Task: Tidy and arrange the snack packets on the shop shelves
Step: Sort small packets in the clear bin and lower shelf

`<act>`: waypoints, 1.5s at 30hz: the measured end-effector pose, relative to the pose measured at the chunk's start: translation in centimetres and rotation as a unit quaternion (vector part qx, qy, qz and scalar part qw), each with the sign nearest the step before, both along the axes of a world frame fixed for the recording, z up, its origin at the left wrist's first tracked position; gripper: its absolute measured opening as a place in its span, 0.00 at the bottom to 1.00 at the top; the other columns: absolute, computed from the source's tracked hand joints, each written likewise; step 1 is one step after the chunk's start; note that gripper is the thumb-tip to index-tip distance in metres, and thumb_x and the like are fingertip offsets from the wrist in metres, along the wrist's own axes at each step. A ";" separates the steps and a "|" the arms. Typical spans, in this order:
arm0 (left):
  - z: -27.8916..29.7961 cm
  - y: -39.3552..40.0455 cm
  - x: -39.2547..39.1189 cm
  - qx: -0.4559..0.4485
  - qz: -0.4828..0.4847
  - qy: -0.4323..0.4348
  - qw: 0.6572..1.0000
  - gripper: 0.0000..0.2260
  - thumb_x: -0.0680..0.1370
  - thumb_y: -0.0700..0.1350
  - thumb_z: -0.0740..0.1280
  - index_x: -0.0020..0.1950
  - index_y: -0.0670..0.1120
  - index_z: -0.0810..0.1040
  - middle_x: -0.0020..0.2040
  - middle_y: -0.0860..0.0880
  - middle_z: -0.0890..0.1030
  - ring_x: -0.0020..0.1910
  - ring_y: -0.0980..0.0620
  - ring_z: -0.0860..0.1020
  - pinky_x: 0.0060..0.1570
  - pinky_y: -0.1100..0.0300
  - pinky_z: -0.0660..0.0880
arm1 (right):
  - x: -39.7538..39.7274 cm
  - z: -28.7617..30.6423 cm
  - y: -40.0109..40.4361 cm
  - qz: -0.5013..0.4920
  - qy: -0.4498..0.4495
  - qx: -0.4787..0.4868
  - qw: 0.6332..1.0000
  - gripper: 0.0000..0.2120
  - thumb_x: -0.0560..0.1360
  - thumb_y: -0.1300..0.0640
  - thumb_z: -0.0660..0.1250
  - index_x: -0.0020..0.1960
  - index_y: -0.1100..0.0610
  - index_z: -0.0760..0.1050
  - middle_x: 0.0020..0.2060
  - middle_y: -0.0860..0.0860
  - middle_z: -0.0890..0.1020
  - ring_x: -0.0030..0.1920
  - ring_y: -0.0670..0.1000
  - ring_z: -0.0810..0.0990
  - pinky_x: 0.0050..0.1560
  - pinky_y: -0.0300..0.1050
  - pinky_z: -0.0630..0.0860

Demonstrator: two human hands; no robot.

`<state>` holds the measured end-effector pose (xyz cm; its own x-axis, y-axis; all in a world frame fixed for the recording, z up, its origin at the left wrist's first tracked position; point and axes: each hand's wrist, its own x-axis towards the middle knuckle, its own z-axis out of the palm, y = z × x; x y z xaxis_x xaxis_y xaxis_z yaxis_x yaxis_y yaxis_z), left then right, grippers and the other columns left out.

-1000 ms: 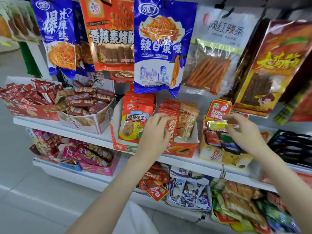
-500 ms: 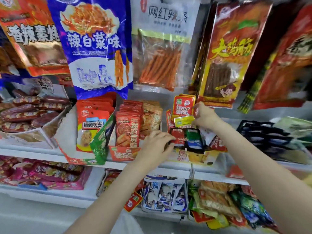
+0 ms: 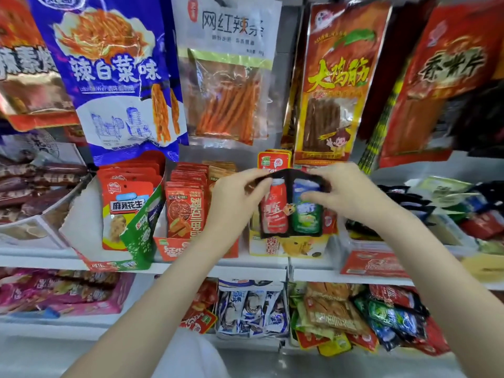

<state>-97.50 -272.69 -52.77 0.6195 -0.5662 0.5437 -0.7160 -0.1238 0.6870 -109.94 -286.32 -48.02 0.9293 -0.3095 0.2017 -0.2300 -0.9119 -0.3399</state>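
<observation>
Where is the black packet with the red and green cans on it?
Centre of the head view: the black packet is gripped by left hand and right hand, before the yellow display box.

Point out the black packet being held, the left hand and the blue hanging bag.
Black packet (image 3: 291, 214): head view, on its front between the red and green bottle pictures.
Left hand (image 3: 231, 203): head view, on the back of the hand.
Blue hanging bag (image 3: 114, 77): head view, on its printed front.

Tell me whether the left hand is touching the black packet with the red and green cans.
Touching. The head view shows the left hand pinching the black packet's upper left corner.
</observation>
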 end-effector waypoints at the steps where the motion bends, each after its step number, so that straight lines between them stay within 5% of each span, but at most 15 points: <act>1: 0.6 -0.5 -0.8 -0.011 -0.014 -0.007 1.000 0.10 0.76 0.44 0.67 0.56 0.45 0.81 0.45 0.55 0.81 0.42 0.63 0.76 0.44 0.77 0.69 | -1.1 0.4 -0.5 -0.028 -0.040 -0.035 0.998 0.12 0.73 0.53 0.68 0.47 0.62 0.78 0.29 0.48 0.75 0.32 0.46 0.75 0.33 0.38 0.69; 5: 1.6 -2.6 -3.5 -0.021 -0.072 -0.010 0.997 0.09 0.77 0.41 0.65 0.56 0.47 0.78 0.45 0.56 0.80 0.44 0.62 0.77 0.46 0.73 0.71 | -6.7 1.9 -3.8 -0.100 -0.191 0.105 0.971 0.03 0.74 0.61 0.68 0.44 0.62 0.77 0.37 0.60 0.82 0.36 0.56 0.82 0.41 0.59 0.80; 9: 0.8 -5.1 -5.6 0.082 -0.156 -0.018 0.984 0.08 0.77 0.42 0.65 0.54 0.48 0.79 0.48 0.55 0.79 0.47 0.61 0.76 0.49 0.70 0.71 | -11.7 1.8 -7.6 -0.152 -0.312 0.246 0.905 0.07 0.74 0.69 0.64 0.52 0.65 0.76 0.29 0.42 0.82 0.32 0.40 0.79 0.37 0.40 0.81; 12: 0.9 -7.2 -7.6 0.216 -0.235 -0.082 0.944 0.09 0.77 0.46 0.65 0.55 0.48 0.79 0.45 0.59 0.75 0.41 0.66 0.71 0.43 0.79 0.65 | -14.4 0.9 -8.9 -0.167 -0.344 0.304 0.873 0.08 0.75 0.69 0.63 0.50 0.60 0.75 0.29 0.39 0.82 0.32 0.38 0.80 0.36 0.38 0.81; 17: 1.2 -10.4 -9.0 0.317 -0.220 -0.156 0.909 0.13 0.75 0.57 0.65 0.55 0.53 0.78 0.53 0.58 0.80 0.48 0.59 0.75 0.58 0.57 0.64 | -15.8 -2.2 -10.1 -0.182 -0.272 0.327 0.887 0.05 0.76 0.65 0.63 0.50 0.64 0.77 0.40 0.55 0.82 0.36 0.42 0.82 0.43 0.44 0.81; 20: 1.0 -11.7 -9.3 0.342 -0.226 -0.187 0.893 0.14 0.73 0.61 0.65 0.54 0.55 0.78 0.52 0.59 0.80 0.52 0.57 0.74 0.55 0.58 0.55 | -15.5 -4.1 -11.0 -0.185 -0.214 0.314 0.906 0.17 0.77 0.56 0.62 0.45 0.72 0.73 0.40 0.71 0.76 0.45 0.60 0.82 0.41 0.37 0.81; 22: 0.9 -12.4 -9.6 0.363 -0.243 -0.214 0.874 0.14 0.73 0.61 0.65 0.53 0.55 0.79 0.51 0.59 0.80 0.50 0.57 0.74 0.55 0.59 0.55 | -15.2 -4.7 -11.1 -0.190 -0.168 0.290 0.923 0.20 0.78 0.53 0.59 0.37 0.69 0.68 0.33 0.67 0.72 0.38 0.61 0.79 0.36 0.29 0.74; 24: 1.0 -13.1 -9.8 0.373 -0.261 -0.227 0.861 0.14 0.73 0.60 0.66 0.52 0.54 0.80 0.49 0.58 0.81 0.49 0.58 0.76 0.55 0.59 0.63 | -15.1 -4.8 -11.4 -0.183 -0.118 0.215 0.952 0.20 0.79 0.51 0.57 0.36 0.65 0.70 0.31 0.60 0.73 0.35 0.56 0.74 0.33 0.35 0.68; 27: 1.7 -14.2 -9.7 0.376 -0.299 -0.200 0.854 0.10 0.74 0.54 0.67 0.52 0.51 0.81 0.50 0.56 0.82 0.47 0.58 0.77 0.50 0.57 0.75 | -15.0 -4.8 -12.5 -0.159 -0.078 0.155 0.972 0.17 0.80 0.52 0.56 0.54 0.62 0.79 0.59 0.51 0.77 0.59 0.49 0.73 0.52 0.38 0.66; 30: 2.0 -15.0 -9.1 0.418 -0.324 -0.209 0.823 0.13 0.74 0.53 0.68 0.57 0.51 0.78 0.55 0.55 0.79 0.52 0.57 0.76 0.53 0.56 0.75 | -14.6 -4.4 -13.4 -0.156 -0.058 0.168 0.972 0.16 0.80 0.52 0.56 0.54 0.57 0.79 0.65 0.46 0.70 0.63 0.46 0.69 0.58 0.37 0.64; 32: 1.7 -15.4 -8.6 0.430 -0.323 -0.222 0.813 0.11 0.75 0.52 0.68 0.56 0.51 0.78 0.54 0.56 0.79 0.51 0.57 0.76 0.53 0.53 0.75 | -14.5 -4.3 -13.8 -0.156 -0.038 0.210 0.964 0.15 0.79 0.52 0.57 0.42 0.56 0.79 0.60 0.48 0.73 0.57 0.51 0.76 0.53 0.33 0.72; 35: 1.2 -16.0 -8.3 0.429 -0.314 -0.250 0.809 0.12 0.74 0.53 0.68 0.56 0.52 0.77 0.54 0.56 0.79 0.52 0.56 0.76 0.51 0.52 0.75 | -14.3 -4.3 -14.2 -0.173 -0.004 0.217 0.961 0.21 0.78 0.49 0.56 0.35 0.65 0.67 0.35 0.54 0.69 0.35 0.57 0.78 0.35 0.29 0.73; 39: 0.9 -17.3 -8.5 0.473 -0.322 -0.291 0.766 0.17 0.74 0.50 0.68 0.62 0.52 0.73 0.58 0.53 0.77 0.55 0.53 0.75 0.47 0.55 0.75 | -14.0 -4.4 -14.8 -0.163 0.030 0.199 0.966 0.36 0.67 0.33 0.53 0.43 0.70 0.71 0.37 0.64 0.74 0.43 0.64 0.80 0.52 0.59 0.76; 42: 0.6 -17.8 -8.3 0.549 -0.323 -0.292 0.713 0.28 0.74 0.45 0.69 0.71 0.51 0.61 0.67 0.51 0.70 0.61 0.50 0.71 0.43 0.59 0.70 | -14.0 -4.8 -15.8 -0.166 0.045 0.227 0.959 0.36 0.72 0.38 0.55 0.54 0.73 0.70 0.53 0.73 0.73 0.46 0.62 0.81 0.50 0.51 0.79; 45: 0.5 -17.8 -8.1 0.522 -0.333 -0.306 0.723 0.29 0.74 0.47 0.69 0.72 0.53 0.60 0.69 0.52 0.69 0.62 0.52 0.71 0.42 0.60 0.68 | -14.1 -4.9 -16.2 -0.171 0.039 0.264 0.948 0.31 0.74 0.41 0.57 0.44 0.73 0.68 0.38 0.70 0.70 0.45 0.65 0.81 0.46 0.44 0.81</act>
<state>-105.56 -290.44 -52.28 -0.1561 -0.9276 -0.3395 -0.9860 0.1669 -0.0028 -124.05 -302.47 -52.96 0.7617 -0.6345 -0.1310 -0.5251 -0.4862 -0.6984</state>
